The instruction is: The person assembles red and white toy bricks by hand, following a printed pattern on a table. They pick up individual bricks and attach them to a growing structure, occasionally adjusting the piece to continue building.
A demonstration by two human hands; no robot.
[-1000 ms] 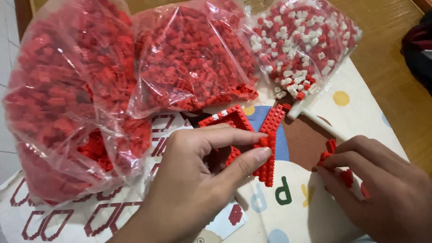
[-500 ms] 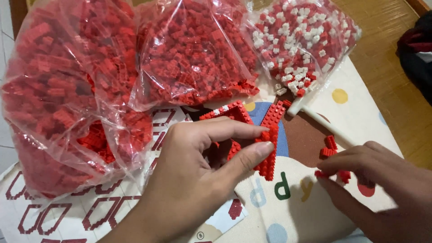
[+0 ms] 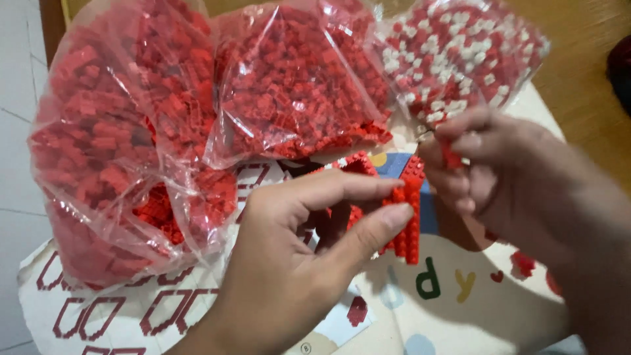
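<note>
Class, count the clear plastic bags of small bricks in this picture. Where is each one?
3. An all-red bag lies at left, a second all-red bag in the middle, and a red-and-white bag at upper right. Others may lie beyond the frame.

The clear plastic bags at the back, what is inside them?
The two left bags are packed with small red building bricks. The right bag holds red and white bricks mixed. Only the outer layer shows; the right hand covers that bag's lower edge.
</note>
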